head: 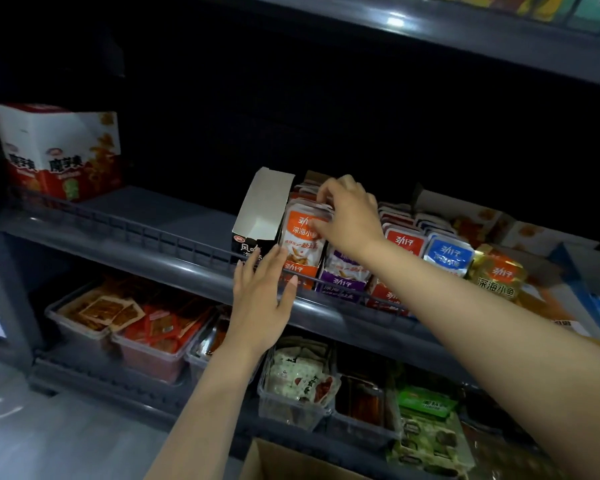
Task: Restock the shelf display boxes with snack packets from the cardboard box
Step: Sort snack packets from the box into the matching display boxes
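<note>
The orange packets point(300, 244) stand in one row on the middle shelf point(146, 209). They are just right of one black and white display box point(262, 209) with its flap up. The right hand point(349, 216) reaches over the row and pinches the tops of the front packets, thumb in front, fingers curled behind. The left hand point(260, 299) is flat with straight fingers and holds nothing. Its fingertips are by the bottom of the front orange packet, at the wire rail point(136, 233).

Beside the orange row I see four more colours in front: one purple packet point(343, 271), one red packet point(404, 244), one blue packet point(447, 254) and one gold packet point(496, 271).

One cardboard box point(284, 462) shows a corner at the bottom. One red and white box point(59, 150) stands far left. Clear tubs point(80, 334) sit on the shelf below, about five, but it is too dark to be sure.
</note>
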`<state>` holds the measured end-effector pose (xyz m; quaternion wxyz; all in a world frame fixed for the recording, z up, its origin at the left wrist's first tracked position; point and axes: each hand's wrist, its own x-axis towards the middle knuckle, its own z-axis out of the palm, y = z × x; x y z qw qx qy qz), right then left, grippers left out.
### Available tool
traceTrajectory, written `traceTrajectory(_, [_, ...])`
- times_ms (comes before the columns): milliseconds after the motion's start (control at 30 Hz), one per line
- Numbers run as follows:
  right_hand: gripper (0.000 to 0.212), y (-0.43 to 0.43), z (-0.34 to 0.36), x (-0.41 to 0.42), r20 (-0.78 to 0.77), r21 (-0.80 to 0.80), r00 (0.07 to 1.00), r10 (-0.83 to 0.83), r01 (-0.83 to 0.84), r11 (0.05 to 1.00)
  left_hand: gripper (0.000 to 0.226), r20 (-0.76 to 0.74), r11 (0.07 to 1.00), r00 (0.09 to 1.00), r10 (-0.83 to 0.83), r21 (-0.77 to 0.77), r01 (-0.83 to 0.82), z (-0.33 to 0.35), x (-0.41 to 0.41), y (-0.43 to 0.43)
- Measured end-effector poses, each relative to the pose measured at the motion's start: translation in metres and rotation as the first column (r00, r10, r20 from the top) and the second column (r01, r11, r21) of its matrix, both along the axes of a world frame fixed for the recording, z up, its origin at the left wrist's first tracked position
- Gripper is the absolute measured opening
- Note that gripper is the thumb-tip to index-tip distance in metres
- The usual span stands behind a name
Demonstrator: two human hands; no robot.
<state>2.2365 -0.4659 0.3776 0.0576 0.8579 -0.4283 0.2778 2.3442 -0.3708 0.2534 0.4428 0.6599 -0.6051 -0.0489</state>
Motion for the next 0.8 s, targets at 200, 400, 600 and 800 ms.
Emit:
traceTrajectory(200, [0.029, 0.038, 0.002, -0.042, 0.187, -0.018, 0.969, 0.16, -0.159, 0.987, 0.043, -0.064, 0.986, 0.997, 0.038, -0.159, -0.048, -0.001, -0.018, 0.019])
traceTrajectory(400, [0.021, 0.124, -0.073, -0.139, 0.409, 0.01, 0.903, 0.134, -0.151, 0.988, 0.03, 0.045, 0.973, 0.981, -0.187, -0.126, 0.191, -0.034, -0.062, 0.055])
traceTrajectory(600, [0.024, 0.186, -0.22, -0.201, 0.221, 0.487, 0.975, -0.001, -0.11, 0.867, 0.046, 0.218, 0.929, 0.929, -0.298, 0.289, 0.23, -0.12, -0.082, 0.089])
traceTrajectory(800, [0.043, 0.199, -0.35, -0.207, 0.071, 0.918, 0.991, -0.111, -0.021, 0.397, 0.089, 0.243, 0.71, 0.948, -0.204, 0.703, -0.027, -0.199, -0.064, 0.135])
